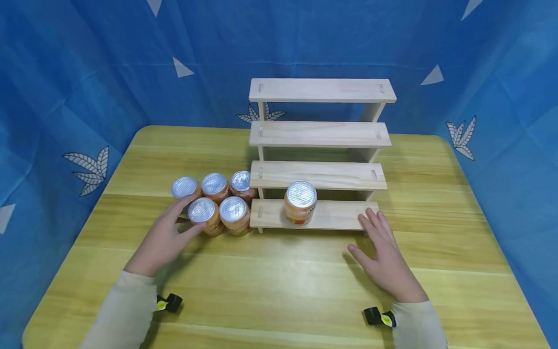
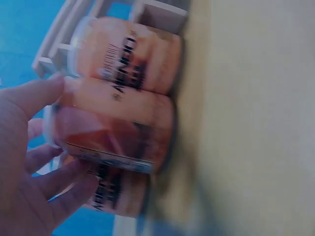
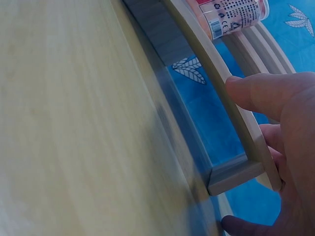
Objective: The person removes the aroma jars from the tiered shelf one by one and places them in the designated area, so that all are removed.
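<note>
My left hand (image 1: 164, 238) is at a group of orange-labelled cans with silver lids, left of a wooden stepped rack. Its thumb and fingers are spread about the front-left can (image 1: 211, 224), the thumb at its near side. In the left wrist view, this can (image 2: 108, 125) lies between thumb and fingers; firm contact cannot be made out. Another can (image 1: 301, 202) stands upright on the bottom shelf (image 1: 337, 215). At that shelf's right end is my right hand (image 1: 388, 261), fingers extended and holding nothing. The right wrist view shows its thumb (image 3: 261, 93) near the shelf's front edge.
The rack's upper shelves (image 1: 322, 90) rise in steps toward the blue curtain (image 1: 305, 39) behind the table (image 1: 279, 286). Several more cans stand close together against the rack's left side, among them a front can (image 1: 235, 224) and a back can (image 1: 215, 188).
</note>
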{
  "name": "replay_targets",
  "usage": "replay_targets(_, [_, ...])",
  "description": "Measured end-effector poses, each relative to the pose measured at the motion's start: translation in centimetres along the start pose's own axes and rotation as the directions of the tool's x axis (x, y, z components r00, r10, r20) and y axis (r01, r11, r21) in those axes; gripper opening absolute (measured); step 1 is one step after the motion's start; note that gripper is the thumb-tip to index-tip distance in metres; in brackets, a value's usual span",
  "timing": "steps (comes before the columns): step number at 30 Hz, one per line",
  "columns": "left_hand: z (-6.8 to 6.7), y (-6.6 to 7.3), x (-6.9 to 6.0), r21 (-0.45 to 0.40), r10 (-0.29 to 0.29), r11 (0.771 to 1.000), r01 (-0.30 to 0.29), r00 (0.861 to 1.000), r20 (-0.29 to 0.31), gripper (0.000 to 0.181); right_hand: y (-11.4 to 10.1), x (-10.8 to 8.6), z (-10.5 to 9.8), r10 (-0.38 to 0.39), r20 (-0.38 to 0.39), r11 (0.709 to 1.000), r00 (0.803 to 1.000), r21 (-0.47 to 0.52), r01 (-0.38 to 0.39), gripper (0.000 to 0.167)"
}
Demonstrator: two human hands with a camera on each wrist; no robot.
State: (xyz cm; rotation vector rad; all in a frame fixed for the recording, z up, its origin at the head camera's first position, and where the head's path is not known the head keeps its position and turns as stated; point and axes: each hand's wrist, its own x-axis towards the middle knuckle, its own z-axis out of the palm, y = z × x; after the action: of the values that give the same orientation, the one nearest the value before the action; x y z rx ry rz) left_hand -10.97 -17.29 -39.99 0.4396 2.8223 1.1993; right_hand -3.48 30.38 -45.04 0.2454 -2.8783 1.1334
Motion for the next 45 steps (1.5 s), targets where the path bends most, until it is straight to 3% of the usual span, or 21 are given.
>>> replay_targets(4, [-0.3,1.3,-0.1,0.041,0.061,0.998,-0.056,0.990,-0.124,0.048,0.0,0.1,-0.2,-0.005,-0.004,1.000,1.000,-0.003,0.005,0.077])
replay_targets(7, [0.1,2.3,0.2,0.049,0.136,0.990,-0.129,0.969,-0.207,0.042,0.0,0.2,-0.3,-0.012,-0.008,1.000,1.000,-0.001,0.012,0.077])
replay_targets(10, [1.0,3.7,1.0,0.034,0.197,0.980,-0.195,0.951,-0.240,0.042,0.0,0.3,-0.3,-0.019,-0.010,1.000,1.000,0.001,0.019,0.076])
replay_targets(13, [2.2,5.3,2.0,0.015,0.233,0.972,-0.234,0.954,-0.191,0.042,0.2,0.3,-0.2,-0.019,-0.006,1.000,1.000,0.002,0.019,0.076])
replay_targets(17, [4.2,7.6,3.3,-0.024,0.259,0.965,-0.260,0.965,-0.037,0.046,0.3,0.3,0.1,-0.016,-0.003,1.000,1.000,0.002,0.016,0.076])
replay_targets(22, [7.3,9.2,4.4,-0.088,0.243,0.968,-0.233,0.962,0.125,0.058,0.2,-0.1,0.4,-0.003,0.015,1.000,1.000,0.010,0.002,0.077])
replay_targets(25, [9.0,9.6,4.8,-0.145,0.227,0.968,-0.203,0.957,0.179,0.066,0.1,-0.4,0.6,0.001,0.033,1.000,0.999,0.018,-0.001,0.077])
replay_targets(30, [10.5,10.7,5.3,-0.161,0.186,0.974,-0.160,0.968,0.167,0.082,-0.2,-0.5,0.6,0.006,0.041,1.000,0.999,0.019,-0.007,0.077])
replay_targets(34, [11.3,11.9,6.0,-0.089,0.121,0.990,-0.111,0.985,0.119,0.092,-0.2,-0.4,0.4,0.018,0.033,1.000,0.999,0.011,-0.018,0.077])
replay_targets(38, [11.8,12.7,6.5,-0.032,0.100,0.995,-0.098,0.991,0.085,0.086,-0.1,-0.2,0.2,0.018,0.029,1.000,0.999,0.012,-0.018,0.077])
replay_targets(45, [11.9,12.9,6.9,-0.079,0.131,0.989,-0.125,0.989,0.076,0.075,0.2,-0.1,0.0,0.010,0.013,1.000,1.000,-0.001,-0.010,0.078])
